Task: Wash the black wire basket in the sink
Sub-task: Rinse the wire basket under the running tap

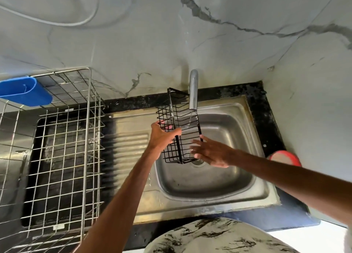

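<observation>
A black wire basket (pixel 178 119) hangs above the steel sink (pixel 234 134), tilted on end under the chrome tap (pixel 193 89). A thin stream of water runs from the tap through the basket. My left hand (pixel 162 136) grips the basket's left side, fingers curled round the wires. With straight fingers, my right hand (pixel 211 151) touches the basket's lower right side, over the drain.
A large steel wire dish rack (pixel 62 153) stands on the black counter at the left, with a blue plastic holder (pixel 24 92) hooked on its far corner. The sink's ribbed drainboard (pixel 129 148) lies between rack and basin. A red-rimmed round object (pixel 285 157) sits at the right.
</observation>
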